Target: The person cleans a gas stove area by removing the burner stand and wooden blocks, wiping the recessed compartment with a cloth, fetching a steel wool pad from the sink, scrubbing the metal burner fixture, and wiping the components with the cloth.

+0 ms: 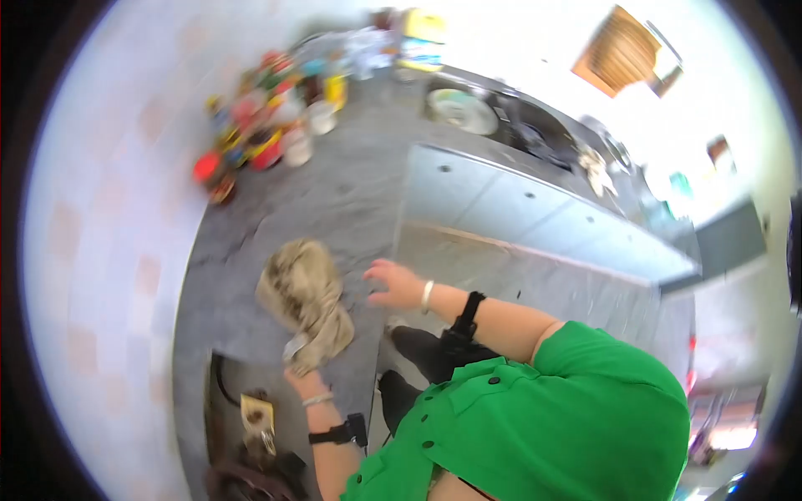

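A crumpled beige-brown cloth (309,292) with dark stains lies on the grey counter. My left hand (305,384) grips its lower end; the fingers are partly hidden by the fabric. To the right of the cloth, over the counter's edge, my right hand (399,285) is apart from it, with fingers spread and nothing in them.
Jars and bottles (267,117) crowd the counter (351,175) along the tiled wall. Beyond is a sink (543,134) with a plate (462,112) beside it. A recessed stove or box (257,413) and dark items sit near my left arm.
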Tool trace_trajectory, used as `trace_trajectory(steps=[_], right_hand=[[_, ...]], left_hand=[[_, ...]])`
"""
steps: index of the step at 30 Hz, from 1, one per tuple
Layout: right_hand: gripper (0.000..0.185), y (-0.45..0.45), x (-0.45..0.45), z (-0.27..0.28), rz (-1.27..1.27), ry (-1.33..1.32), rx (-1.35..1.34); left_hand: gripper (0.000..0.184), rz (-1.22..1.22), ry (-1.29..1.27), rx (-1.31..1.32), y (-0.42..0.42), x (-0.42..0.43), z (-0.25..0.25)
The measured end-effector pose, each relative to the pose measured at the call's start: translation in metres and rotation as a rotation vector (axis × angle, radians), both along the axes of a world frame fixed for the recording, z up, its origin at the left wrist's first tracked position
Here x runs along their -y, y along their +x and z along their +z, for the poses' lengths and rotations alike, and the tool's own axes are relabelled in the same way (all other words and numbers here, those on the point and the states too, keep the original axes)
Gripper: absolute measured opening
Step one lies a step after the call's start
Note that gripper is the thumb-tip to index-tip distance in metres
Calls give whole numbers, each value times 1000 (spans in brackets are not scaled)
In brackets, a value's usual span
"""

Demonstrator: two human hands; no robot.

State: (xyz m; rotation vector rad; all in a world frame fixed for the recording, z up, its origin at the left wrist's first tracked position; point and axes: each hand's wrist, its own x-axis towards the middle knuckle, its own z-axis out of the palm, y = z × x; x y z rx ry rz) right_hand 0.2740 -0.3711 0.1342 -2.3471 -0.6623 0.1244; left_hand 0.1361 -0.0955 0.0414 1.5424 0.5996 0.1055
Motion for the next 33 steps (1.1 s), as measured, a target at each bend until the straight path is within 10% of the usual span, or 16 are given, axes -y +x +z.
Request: trace_trajectory(steps=[3, 8, 12, 18, 21, 33], right_hand=[[39, 20, 159, 34, -483, -41, -80], [34, -24, 382, 69, -1050, 137, 4], [26, -34, 513, 46, -1061, 177, -15], [21, 45, 638, 63, -897, 279, -461], [24, 116, 673, 84, -829, 314, -655], [48, 410, 766, 1, -682, -472, -926]], left_hand=[[25, 153, -77, 188, 43, 10, 61], [27, 102, 691, 120, 107, 48, 115], [32, 42, 566, 242, 171, 85, 72], [53, 64, 1134, 60, 231, 182, 58], [59, 91, 893, 34, 242, 275, 112], [47, -87, 504, -4, 385, 437, 65]])
